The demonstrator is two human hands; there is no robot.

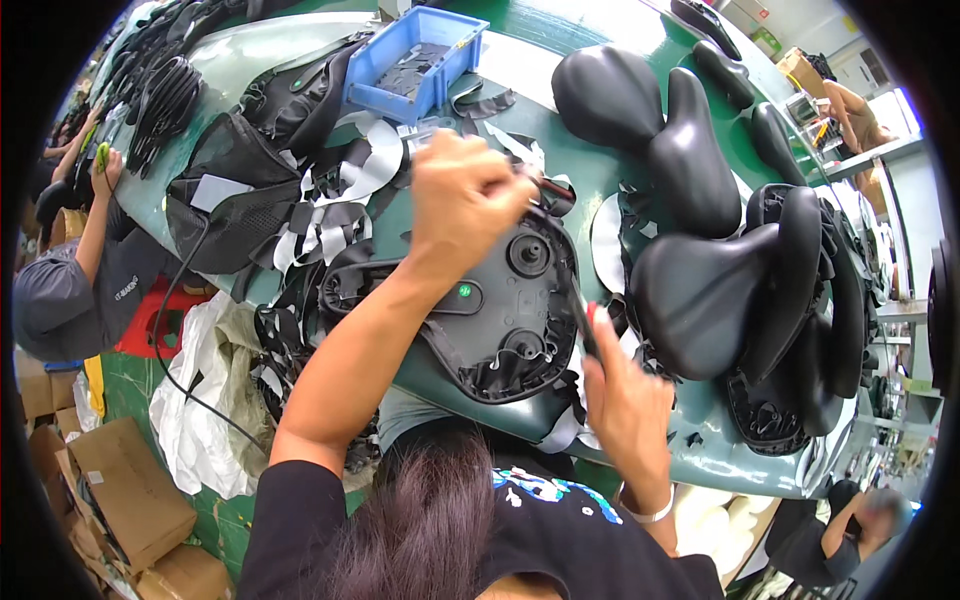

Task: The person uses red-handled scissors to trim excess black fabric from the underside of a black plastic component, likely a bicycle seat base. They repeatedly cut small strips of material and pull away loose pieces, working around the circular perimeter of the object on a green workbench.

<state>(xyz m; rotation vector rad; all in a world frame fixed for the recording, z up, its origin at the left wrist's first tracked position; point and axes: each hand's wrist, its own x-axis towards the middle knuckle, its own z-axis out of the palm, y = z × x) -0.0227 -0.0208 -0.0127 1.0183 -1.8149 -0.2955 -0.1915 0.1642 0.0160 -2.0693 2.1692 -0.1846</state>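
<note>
An upturned black bicycle saddle (pixel 490 325) lies in front of me, its ribbed plastic underside showing a round green sticker. Over its far edge my left hand (pixel 465 195) is closed in a fist. A dark piece with a reddish tint (pixel 552 188) sticks out beside that fist; blur hides what it is and whether I grip it. My right hand (pixel 625 390) is closed on a slim dark tool (pixel 584 325) with a bit of red near the thumb, held against the saddle's right rim. The tool's exact kind is unclear.
Finished black saddles (pixel 705 300) are piled at the right, more stand behind. A blue bin (pixel 415 65) holds dark scraps. Black and white offcuts (pixel 335 215) litter the green table's left side. Co-workers sit at the left (pixel 85 290) and right (pixel 845 535). Cardboard boxes (pixel 135 490) stand lower left.
</note>
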